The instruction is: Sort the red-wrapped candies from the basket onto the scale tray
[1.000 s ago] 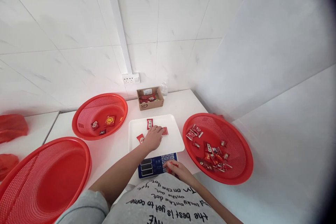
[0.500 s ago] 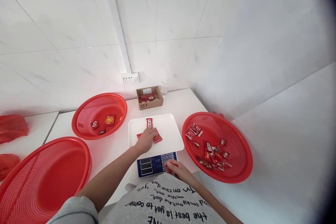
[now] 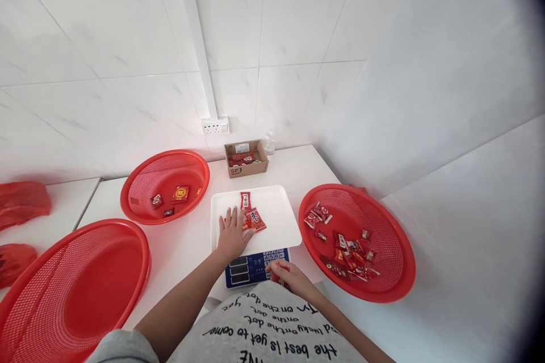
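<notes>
On the white tray (image 3: 279, 227) of the scale, my left hand (image 3: 232, 236) lies with fingers spread, over or beside red snack packets. One red packet (image 3: 256, 220) with a dark character shows by its fingertips, and part of another is covered by the hand. A narrow red packet (image 3: 245, 200) with a white label lies farther back on the tray. My right hand (image 3: 286, 273) is closed around a red packet (image 3: 276, 278) near my shirt, in front of the blue scale keypad (image 3: 258, 267). Most of that packet is hidden by the fingers.
A red basket (image 3: 406, 272) with several packets stands at the right. Another red basket (image 3: 128, 170) with a few packets sits at the back left, and a larger one (image 3: 147, 255) at the front left. A cardboard box (image 3: 251, 169) of packets and a clear bottle (image 3: 269, 142) stand near the wall.
My left hand has shifted left and spread its fingers, uncovering more of the red packet with the dark character. The right hand stays by the keypad. The view has shifted slightly.
</notes>
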